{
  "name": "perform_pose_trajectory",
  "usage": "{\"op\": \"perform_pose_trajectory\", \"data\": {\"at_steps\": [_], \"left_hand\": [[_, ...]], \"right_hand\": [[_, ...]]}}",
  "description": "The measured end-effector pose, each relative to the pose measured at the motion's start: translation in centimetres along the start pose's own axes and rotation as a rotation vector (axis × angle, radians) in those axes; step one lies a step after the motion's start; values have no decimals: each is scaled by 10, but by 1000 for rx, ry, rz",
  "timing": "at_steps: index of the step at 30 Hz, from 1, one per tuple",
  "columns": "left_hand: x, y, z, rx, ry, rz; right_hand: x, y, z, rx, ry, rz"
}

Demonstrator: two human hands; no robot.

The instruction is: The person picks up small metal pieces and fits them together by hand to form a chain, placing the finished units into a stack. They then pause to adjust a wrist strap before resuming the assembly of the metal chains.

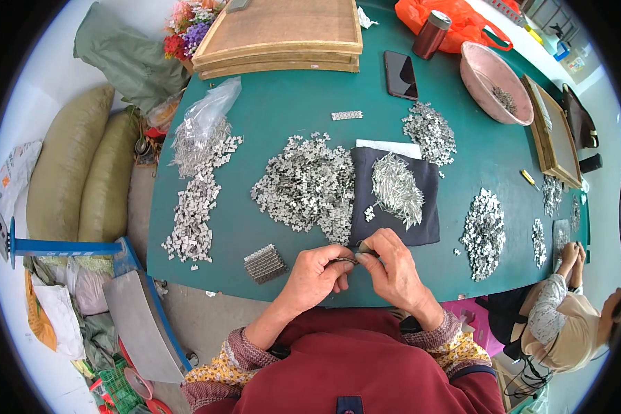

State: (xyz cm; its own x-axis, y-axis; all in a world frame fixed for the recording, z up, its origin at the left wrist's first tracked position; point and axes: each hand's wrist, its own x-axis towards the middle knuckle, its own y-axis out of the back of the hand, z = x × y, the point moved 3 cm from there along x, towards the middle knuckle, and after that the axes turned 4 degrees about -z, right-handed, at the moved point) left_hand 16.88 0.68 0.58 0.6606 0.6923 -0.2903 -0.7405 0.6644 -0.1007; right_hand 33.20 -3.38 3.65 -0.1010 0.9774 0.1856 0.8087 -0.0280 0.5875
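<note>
Table (pixel 276 103), green, is running its near edge under both wrists; its left edge is lying out past the left-side pile of metal pieces (pixel 192 221). Green surface is showing between the left hand (pixel 312 276) and the block of joined grey pieces (pixel 265 263), which is sitting just left of it, near the edge. More green is showing beyond the right hand (pixel 395 269), up to an oval pile of small pieces (pixel 483 234). Forward room is being taken by the big grey heap (pixel 303 183) and a dark cloth (pixel 428 214) bearing silvery pins (pixel 397 190); right hand is overlapping the cloth's lower edge in view. Wooden trays (pixel 276 34) are stacking up at the far edge. Co-worker (pixel 569 321) is facing the right edge, hands close together.

Small dark piece (pixel 347 259) is sitting between both hands, over the table's near part. It's looking narrow, dark grey, metallic; fingers are covering much of it, finer detail can't be told. Both hands are pinching it, thumbs against fingers, fingertips nearly meeting.
</note>
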Motion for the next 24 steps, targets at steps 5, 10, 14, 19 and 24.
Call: {"op": "perform_pose_trajectory", "data": {"at_steps": [5, 10, 14, 19, 24], "left_hand": [[0, 0, -2, 5, 5, 10], [1, 0, 1, 134, 51, 25], [-1, -1, 8, 312, -145, 45], [1, 8, 9, 211, -95, 39], [-9, 12, 11, -103, 67, -12]], "right_hand": [[1, -4, -5, -95, 77, 3], [-2, -8, -7, -249, 176, 45], [-8, -12, -2, -128, 120, 33], [-7, -9, -20, -345, 256, 64], [-9, -6, -25, -197, 285, 64]]}}
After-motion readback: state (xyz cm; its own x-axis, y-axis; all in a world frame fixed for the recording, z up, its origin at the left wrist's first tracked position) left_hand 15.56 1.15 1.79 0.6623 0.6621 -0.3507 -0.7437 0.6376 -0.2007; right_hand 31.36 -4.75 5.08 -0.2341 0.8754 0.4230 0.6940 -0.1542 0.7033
